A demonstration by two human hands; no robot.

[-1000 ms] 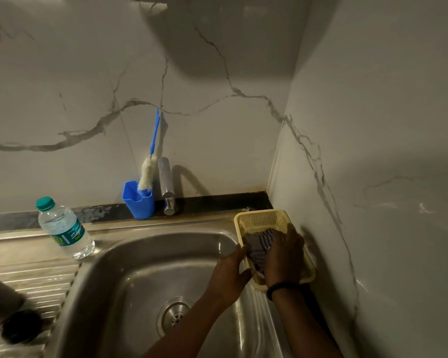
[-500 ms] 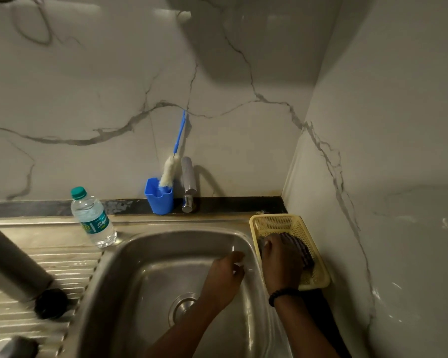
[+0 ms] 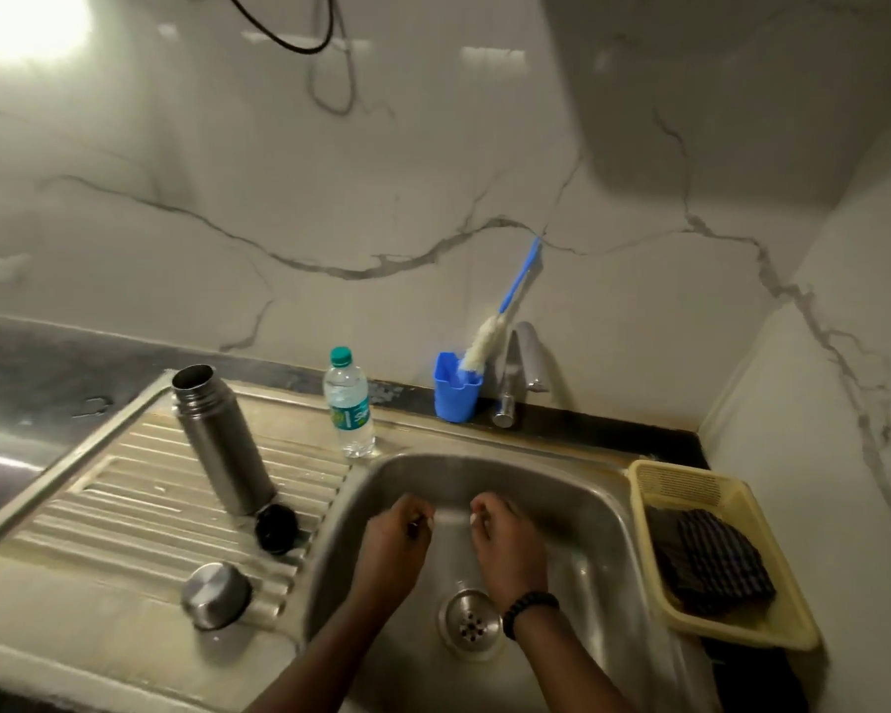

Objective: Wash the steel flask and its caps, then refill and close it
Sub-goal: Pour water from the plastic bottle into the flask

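Here both hands hang over the steel sink (image 3: 613, 512), fingers curled, the left hand (image 3: 394, 545) and right hand (image 3: 505, 545) holding nothing I can make out. Well left, the brushed steel flask (image 3: 222, 440) stands uncapped on the ribbed drainboard (image 3: 124, 506), with the black inner cap (image 3: 277, 527) and domed steel cap (image 3: 216, 595) nearby.

Motion blur obscures the curled fingertips of the left hand (image 3: 395, 536) and right hand (image 3: 505, 536), leaving any held object indeterminate; both forearms are cropped at the lower edge, and the water bottle (image 3: 349, 403) label is illegible.
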